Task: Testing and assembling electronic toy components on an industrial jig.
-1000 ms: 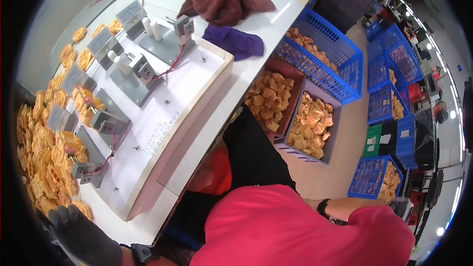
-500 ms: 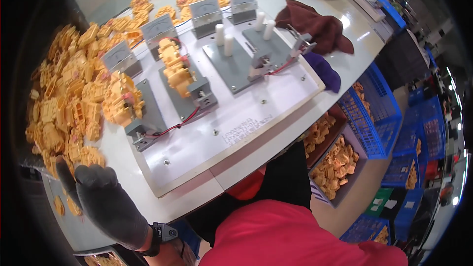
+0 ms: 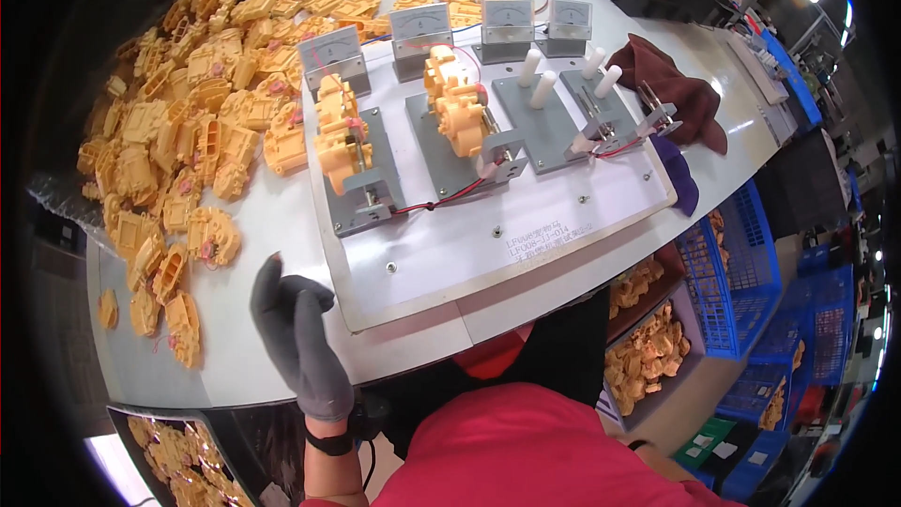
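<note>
My left hand (image 3: 300,343), in a grey glove, is over the white tabletop next to the near left corner of the white test board (image 3: 441,268). Its fingers are partly bent and apart, and no object shows in it. On the board, one yellow plastic gear housing (image 3: 343,136) sits on the leftmost grey fixture (image 3: 389,169). A second yellow housing (image 3: 458,108) rests on the neighbouring fixture. Two more fixtures to the right carry white pegs (image 3: 542,89) and no housing. My right hand is out of view; part of the right forearm (image 3: 671,469) shows at the lower edge.
A big heap of yellow housings (image 3: 141,150) covers the table's left side. Panel meters (image 3: 422,33) line the board's back edge. A brown cloth (image 3: 671,84) and a purple cloth (image 3: 678,174) lie at right. Crates of parts (image 3: 648,357) stand beyond the table's front edge.
My left hand has moved from beside the yellow heap rightward, toward the board's near corner. The whole view has shifted, so the board sits farther right in the picture.
</note>
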A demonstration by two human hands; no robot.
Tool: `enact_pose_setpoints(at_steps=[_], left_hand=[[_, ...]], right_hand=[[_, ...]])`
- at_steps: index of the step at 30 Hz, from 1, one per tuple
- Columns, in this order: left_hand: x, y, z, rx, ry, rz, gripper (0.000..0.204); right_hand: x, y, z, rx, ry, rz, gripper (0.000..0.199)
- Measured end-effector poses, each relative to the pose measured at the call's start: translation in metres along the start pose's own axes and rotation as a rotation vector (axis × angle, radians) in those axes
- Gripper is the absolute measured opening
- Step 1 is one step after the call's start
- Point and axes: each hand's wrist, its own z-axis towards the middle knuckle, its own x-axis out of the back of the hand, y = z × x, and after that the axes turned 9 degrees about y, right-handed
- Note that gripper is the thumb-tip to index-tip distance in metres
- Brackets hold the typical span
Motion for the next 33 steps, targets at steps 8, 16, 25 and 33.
enact_pose_setpoints(at_steps=[8, 16, 25, 33], left_hand=[[0.0, -0.031, -0.015, -0.228, -0.225, 0.364, 0.047], [0.002, -0.038, -0.016, -0.195, -0.237, 0.34, 0.057], [0.002, -0.038, -0.018, -0.151, -0.233, 0.354, 0.061], [-0.005, -0.03, -0.02, -0.237, -0.169, 0.371, 0.055]], right_hand=[[0.238, -0.208, -0.31, 0.964, 0.539, 0.568, 0.017], [0.249, -0.344, -0.384, 1.778, 1.383, 0.186, 0.012], [0.249, -0.378, -0.355, 1.791, 1.46, 0.058, 0.009], [0.246, -0.378, -0.359, 1.747, 1.446, 0.121, 0.009]])
